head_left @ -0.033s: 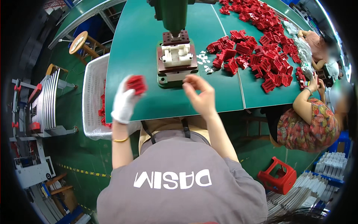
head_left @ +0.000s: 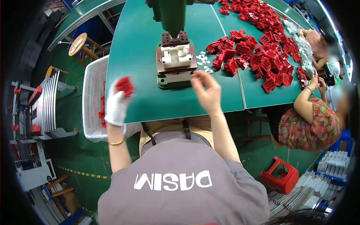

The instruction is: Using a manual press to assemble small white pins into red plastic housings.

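My left hand (head_left: 117, 105), in a white glove, grips a red plastic part (head_left: 125, 86) over the table's left edge. The part is slightly blurred. Bare and empty, my right hand (head_left: 207, 92) is beside the lower right corner of the press base, thumb and fingers apart and loosely bent. Between and beyond both hands stands a green press (head_left: 170, 17). Under its ram, a white fixture block (head_left: 176, 56) sits on a dark red plate, with no red part in it.
A heap of red plastic parts (head_left: 272, 62) covers the table's right side, with small white scraps (head_left: 203, 58) near the press. A white bin (head_left: 91, 97) holding red parts stands left of the table. Co-workers sit at the right; a red stool (head_left: 279, 175) is behind them.
My left hand has moved left and slightly down with the red part, toward the white bin. My right hand has shifted a little to the right, away from the press base.
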`<state>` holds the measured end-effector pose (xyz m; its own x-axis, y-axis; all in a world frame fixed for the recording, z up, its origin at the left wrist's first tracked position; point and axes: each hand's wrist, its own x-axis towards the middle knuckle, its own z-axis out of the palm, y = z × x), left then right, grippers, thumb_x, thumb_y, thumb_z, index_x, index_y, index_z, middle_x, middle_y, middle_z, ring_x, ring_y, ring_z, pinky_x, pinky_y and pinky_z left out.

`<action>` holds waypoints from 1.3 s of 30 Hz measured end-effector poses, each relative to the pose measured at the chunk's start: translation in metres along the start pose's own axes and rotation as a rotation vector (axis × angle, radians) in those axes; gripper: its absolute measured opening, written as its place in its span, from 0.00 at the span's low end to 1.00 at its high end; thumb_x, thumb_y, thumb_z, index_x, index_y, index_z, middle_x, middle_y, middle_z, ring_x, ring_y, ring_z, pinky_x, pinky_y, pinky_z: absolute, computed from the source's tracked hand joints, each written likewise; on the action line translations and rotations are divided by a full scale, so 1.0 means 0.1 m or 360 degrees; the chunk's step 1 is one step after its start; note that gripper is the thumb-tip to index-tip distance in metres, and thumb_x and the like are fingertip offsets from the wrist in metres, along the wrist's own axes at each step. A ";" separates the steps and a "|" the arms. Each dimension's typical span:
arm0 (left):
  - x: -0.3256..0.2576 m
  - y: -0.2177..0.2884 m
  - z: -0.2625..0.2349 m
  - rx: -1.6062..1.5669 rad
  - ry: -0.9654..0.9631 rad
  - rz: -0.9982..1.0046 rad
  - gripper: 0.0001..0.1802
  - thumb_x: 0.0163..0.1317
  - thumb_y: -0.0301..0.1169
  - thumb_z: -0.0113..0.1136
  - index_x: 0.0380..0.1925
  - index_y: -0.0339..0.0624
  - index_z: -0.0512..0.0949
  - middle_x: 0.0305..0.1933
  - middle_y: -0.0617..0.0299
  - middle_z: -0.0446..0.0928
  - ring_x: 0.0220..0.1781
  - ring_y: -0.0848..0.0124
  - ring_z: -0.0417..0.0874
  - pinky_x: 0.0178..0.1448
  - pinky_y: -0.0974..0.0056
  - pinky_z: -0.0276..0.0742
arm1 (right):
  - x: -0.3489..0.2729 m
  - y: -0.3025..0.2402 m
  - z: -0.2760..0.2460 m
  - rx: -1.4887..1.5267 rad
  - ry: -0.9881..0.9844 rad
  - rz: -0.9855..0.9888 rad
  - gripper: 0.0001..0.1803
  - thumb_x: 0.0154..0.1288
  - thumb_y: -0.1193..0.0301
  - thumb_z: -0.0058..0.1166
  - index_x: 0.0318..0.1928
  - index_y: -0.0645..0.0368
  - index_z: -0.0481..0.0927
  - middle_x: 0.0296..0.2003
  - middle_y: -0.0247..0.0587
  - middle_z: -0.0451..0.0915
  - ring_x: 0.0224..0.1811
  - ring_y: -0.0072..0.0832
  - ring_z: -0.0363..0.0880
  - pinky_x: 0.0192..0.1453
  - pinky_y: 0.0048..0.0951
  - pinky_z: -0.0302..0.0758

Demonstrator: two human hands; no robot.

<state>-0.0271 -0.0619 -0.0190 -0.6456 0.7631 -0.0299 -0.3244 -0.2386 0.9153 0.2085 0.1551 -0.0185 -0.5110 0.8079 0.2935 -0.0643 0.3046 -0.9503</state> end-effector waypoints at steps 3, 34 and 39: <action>-0.05 0.12 -0.96 0.0266 0.0543 0.0196 0.31 0.63 0.32 0.55 0.67 0.41 0.61 0.63 0.53 0.69 0.60 0.61 0.74 0.61 0.56 0.76 | 0.41 0.32 -0.40 -0.0500 0.0511 -0.0087 0.17 0.60 0.70 0.62 0.50 0.60 0.78 0.40 0.38 0.82 0.33 0.26 0.83 0.38 0.30 0.78; 0.25 -0.19 1.38 0.0370 -0.0920 -0.0248 0.45 0.50 0.33 0.75 0.66 0.35 0.62 0.66 0.52 0.67 0.63 0.62 0.73 0.66 0.59 0.72 | 0.13 0.00 -0.26 0.0997 -0.0427 -0.0039 0.10 0.52 0.89 0.44 0.32 0.64 0.76 0.40 0.42 0.79 0.43 0.24 0.75 0.53 0.27 0.73; 0.18 -0.22 1.36 0.0652 -0.0799 -0.0216 0.47 0.44 0.35 0.78 0.65 0.38 0.65 0.64 0.54 0.69 0.63 0.64 0.73 0.65 0.60 0.73 | 0.10 0.03 -0.15 0.1232 -0.0436 0.0114 0.10 0.54 0.88 0.41 0.30 0.62 0.73 0.40 0.41 0.77 0.42 0.24 0.73 0.52 0.26 0.72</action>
<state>0.0626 0.0382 0.0144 -0.1848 0.9812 -0.0557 -0.0269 0.0516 0.9983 0.2166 0.1715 -0.0166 -0.7207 0.6301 0.2891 -0.5452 -0.2577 -0.7977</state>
